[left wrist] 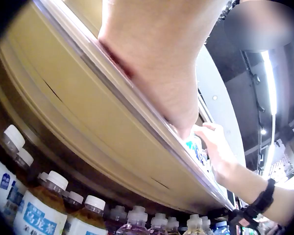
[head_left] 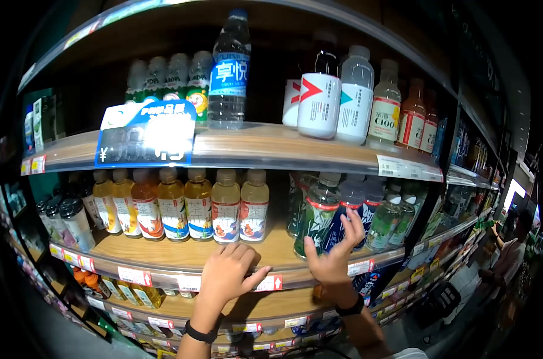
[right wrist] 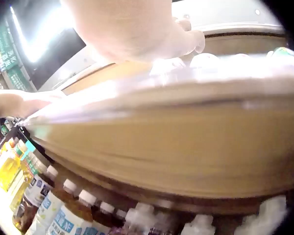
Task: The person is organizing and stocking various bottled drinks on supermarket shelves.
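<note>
My left hand (head_left: pixel 228 272) rests on the front edge of the middle shelf (head_left: pixel 146 250), its thumb stretched out to the right over the price strip. Behind it stand tea bottles, the closest a pale one with a white label (head_left: pixel 226 209). Holding nothing, my right hand (head_left: pixel 333 258) is raised at the shelf's front edge with thumb and fingers spread. Just behind its fingers is a bottle with a green label (head_left: pixel 320 209), and dark blue-labelled bottles (head_left: pixel 350 202) stand to the right of that. In the left wrist view the right hand (left wrist: pixel 218 149) shows beyond the left palm.
On the upper shelf stand a tall water bottle (head_left: pixel 228 78) and white-labelled drinks (head_left: pixel 318 105). A blue price sign (head_left: pixel 119 140) hangs from its edge. Lower shelves hold more bottles (left wrist: pixel 41 210). A person (head_left: pixel 511 257) is in the aisle at far right.
</note>
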`<state>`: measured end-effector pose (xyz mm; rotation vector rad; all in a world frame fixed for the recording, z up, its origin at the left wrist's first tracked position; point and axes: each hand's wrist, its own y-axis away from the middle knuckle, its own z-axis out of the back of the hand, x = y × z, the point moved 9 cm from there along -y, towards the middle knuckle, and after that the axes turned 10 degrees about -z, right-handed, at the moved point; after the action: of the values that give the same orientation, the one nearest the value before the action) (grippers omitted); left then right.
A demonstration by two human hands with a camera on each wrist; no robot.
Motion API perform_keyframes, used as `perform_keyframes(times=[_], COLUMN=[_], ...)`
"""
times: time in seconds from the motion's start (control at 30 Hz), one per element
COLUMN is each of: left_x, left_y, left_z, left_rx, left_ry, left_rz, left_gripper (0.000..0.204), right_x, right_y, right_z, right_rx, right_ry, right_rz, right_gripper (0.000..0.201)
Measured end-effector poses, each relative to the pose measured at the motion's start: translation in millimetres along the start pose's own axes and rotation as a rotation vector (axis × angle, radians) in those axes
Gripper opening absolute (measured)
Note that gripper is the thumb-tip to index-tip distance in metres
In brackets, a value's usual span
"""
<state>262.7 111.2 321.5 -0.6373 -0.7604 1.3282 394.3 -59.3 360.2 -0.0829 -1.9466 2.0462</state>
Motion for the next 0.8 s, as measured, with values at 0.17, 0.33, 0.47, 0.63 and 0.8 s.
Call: perform_keyframes(times=[0.17,0.33,0.47,0.63,0.8], left_x=[2,0,0,1,3], left_y=[0,1,0,4,7], left_z=[1,3,7,8,5], left_rx=[-0.014,-0.007,-0.041,-0.055,-0.019], left_ry=[0.015,-0.008,0.005,-0.019,-0.032], left_rz=[0.005,0.000,0.000,-0.012,0.014], left_gripper=[0.037,0.038,0.036,0.037,0.040], right_x=[26,24,-4,-15,-25], right_y=[-86,-181,-219,-224,-220], right_z=[44,40,10,-1,-8], right_rx=[-0.057,-0.054,-0.020,0.175,0.199], right_ry=[-0.194,-0.071,0.008,-0.089,-0.266], right_rz=[0.110,-0.036,-0.064,-0.235,-0.244], right_gripper=[0.075,0.072,0.080,0.088,0.075])
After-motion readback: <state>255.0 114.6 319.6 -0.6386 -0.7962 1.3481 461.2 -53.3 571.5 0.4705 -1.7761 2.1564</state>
